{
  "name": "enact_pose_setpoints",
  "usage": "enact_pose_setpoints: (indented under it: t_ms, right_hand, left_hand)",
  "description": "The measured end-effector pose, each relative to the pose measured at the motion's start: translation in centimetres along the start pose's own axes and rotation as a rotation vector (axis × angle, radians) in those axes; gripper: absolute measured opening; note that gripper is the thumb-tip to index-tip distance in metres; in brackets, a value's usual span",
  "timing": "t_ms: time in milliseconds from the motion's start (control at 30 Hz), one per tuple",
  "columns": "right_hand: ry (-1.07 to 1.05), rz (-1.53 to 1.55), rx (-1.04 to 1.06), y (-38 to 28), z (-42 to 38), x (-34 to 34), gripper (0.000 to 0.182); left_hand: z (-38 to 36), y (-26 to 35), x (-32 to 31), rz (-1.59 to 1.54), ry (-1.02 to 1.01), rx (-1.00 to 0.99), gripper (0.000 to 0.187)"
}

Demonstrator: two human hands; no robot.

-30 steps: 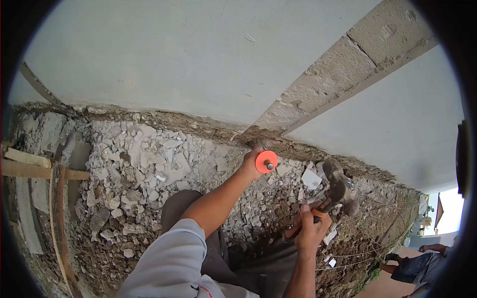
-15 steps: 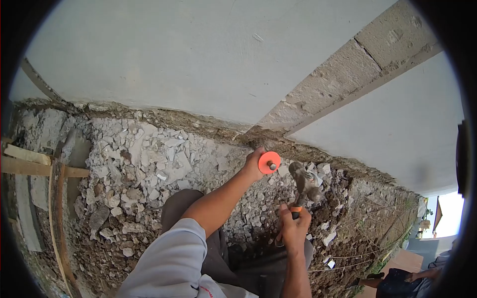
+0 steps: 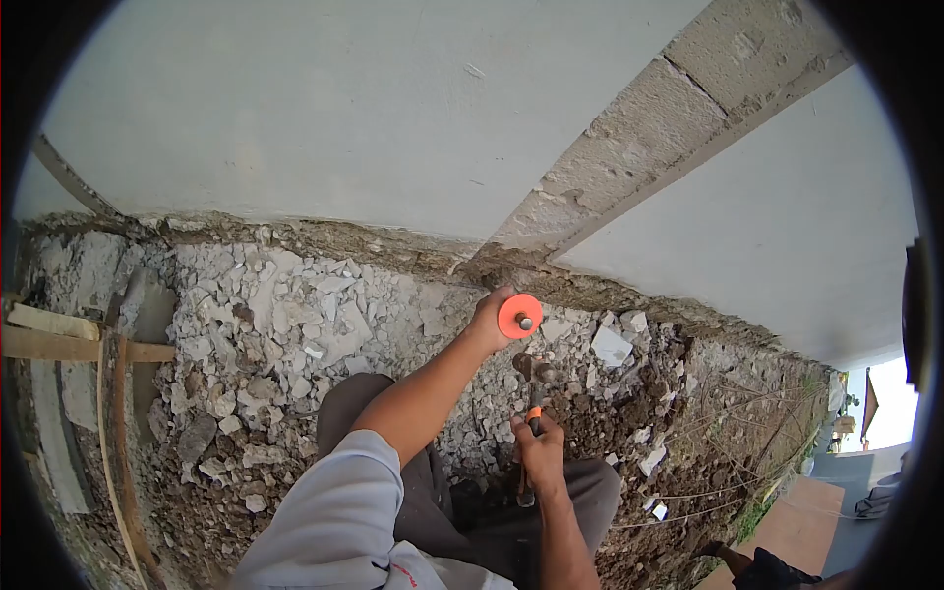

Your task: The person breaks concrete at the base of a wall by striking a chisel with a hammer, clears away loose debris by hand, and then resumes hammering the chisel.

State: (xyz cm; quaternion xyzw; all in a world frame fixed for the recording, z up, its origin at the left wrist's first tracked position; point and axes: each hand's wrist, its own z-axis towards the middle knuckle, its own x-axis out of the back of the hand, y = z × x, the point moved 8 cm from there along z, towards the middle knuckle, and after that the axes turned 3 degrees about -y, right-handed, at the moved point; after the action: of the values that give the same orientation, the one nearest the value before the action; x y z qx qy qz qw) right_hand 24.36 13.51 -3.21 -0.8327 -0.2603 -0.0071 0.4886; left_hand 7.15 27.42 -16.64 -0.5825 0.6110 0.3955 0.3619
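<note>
My left hand (image 3: 489, 315) is closed around a chisel (image 3: 524, 322) with a round orange hand guard, held low against the foot of the wall. The guard faces me, and the chisel's struck end pokes through its middle. Its tip is hidden behind the hand and guard. My right hand (image 3: 542, 454) grips a hammer (image 3: 537, 370) by its black and orange handle. The hammer head is just below the guard, apart from the chisel. Broken, rough masonry (image 3: 501, 265) runs along the wall's base beside my left hand.
Pale rubble (image 3: 324, 305) and brown soil cover the ground around my knees. A plastered wall (image 3: 324, 118) rises ahead, with a bare block strip (image 3: 639, 138). Wooden boards (image 3: 88, 344) stand at left. Another person's leg (image 3: 733, 560) shows at lower right.
The hammer has swung left and down, from right of the guard to just below it. My right hand has moved left; the left hand still holds the chisel at the wall.
</note>
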Motion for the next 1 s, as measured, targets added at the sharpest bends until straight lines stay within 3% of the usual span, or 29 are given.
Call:
enact_pose_setpoints:
  t_ms: [33, 100, 167, 233, 267, 367, 433, 767, 867, 933, 967, 1000]
  right_hand:
    - [0.024, 0.017, 0.008, 0.6, -0.5, 0.7, 0.017]
    - [0.035, 0.062, -0.032, 2.9, -1.1, 1.6, 0.015]
    - [0.041, 0.098, -0.073, 4.5, -1.4, 2.5, 0.014]
    - [0.026, 0.166, -0.126, 6.1, -1.1, 2.8, 0.013]
    - [0.028, 0.181, -0.123, 6.5, -1.0, 3.0, 0.013]
    - [0.043, 0.248, -0.219, 8.3, -0.7, 3.7, 0.012]
    - [0.03, 0.297, -0.256, 9.4, -1.1, 4.0, 0.011]
    - [-0.02, 0.552, -0.208, 9.9, -0.5, 3.1, 0.008]
    - [-0.029, 0.517, -0.221, 10.5, -1.0, 2.9, 0.009]
    - [0.008, 0.496, -0.194, 9.9, -1.5, 3.1, 0.01]
    - [0.037, 0.469, -0.17, 9.4, -1.8, 3.3, 0.011]
    - [0.033, 0.473, -0.163, 9.0, -2.1, 3.3, 0.011]
  left_hand:
    - [0.5, -0.3, -0.1, 0.018, -0.015, 0.02, 0.014]
    - [0.4, -1.9, 1.4, 0.135, 0.146, 0.179, 0.012]
    - [-1.2, -2.1, 1.4, 0.227, 0.201, 0.199, 0.011]
    - [-3.5, -0.6, 1.2, 0.431, 0.384, 0.074, 0.013]
    - [-3.8, -0.7, 1.1, 0.448, 0.383, 0.074, 0.013]
    - [-4.9, -0.5, 0.6, 0.394, 0.366, -0.02, 0.013]
    - [-7.4, 1.2, 2.1, 0.265, 0.479, -0.16, 0.014]
    - [-6.2, 2.3, 4.9, 0.431, 0.31, -0.112, 0.018]
    - [-7.6, 2.3, 3.8, 0.608, 0.371, -0.069, 0.02]
    - [-8.0, -0.4, 3.2, 0.984, 0.104, 0.477, 0.025]
    - [-8.3, -1.2, 3.0, 0.99, 0.101, 0.472, 0.025]
    - [-8.6, -2.7, 2.7, 1.219, 0.023, 0.441, 0.027]
